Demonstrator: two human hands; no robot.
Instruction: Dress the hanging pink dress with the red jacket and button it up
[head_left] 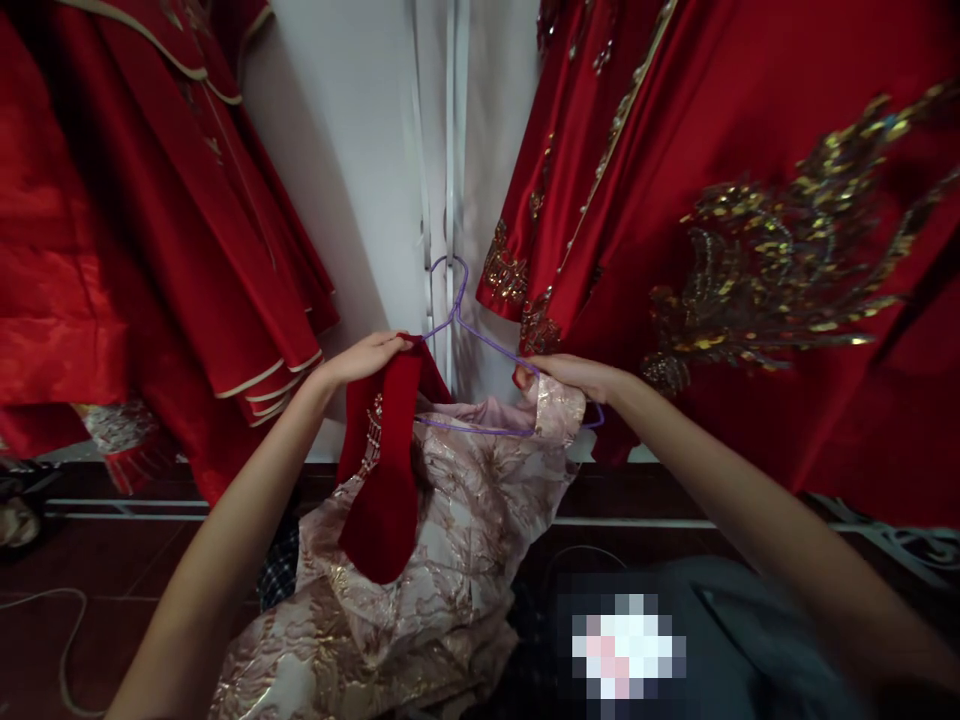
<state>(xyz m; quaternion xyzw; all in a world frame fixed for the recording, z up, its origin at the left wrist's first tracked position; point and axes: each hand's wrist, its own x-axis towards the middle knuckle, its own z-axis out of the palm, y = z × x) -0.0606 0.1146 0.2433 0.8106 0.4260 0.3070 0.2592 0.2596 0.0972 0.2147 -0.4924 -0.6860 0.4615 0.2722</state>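
left hand [379,352] pinches the red shoulder flap [390,500], right hand [566,370] grips the purple hanger [487,340]; the brocade dress [480,510] seems hung at its pale strap [562,405], red side perhaps unfinished.

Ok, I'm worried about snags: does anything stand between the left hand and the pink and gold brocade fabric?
Yes: a long red cloth panel hangs beneath the left hand, covering part of the brocade fabric.

A pink, gold-patterned dress [480,500] sags rumpled, one shoulder over a purple hanger [457,308] (red cloth [384,520] drapes opposite).
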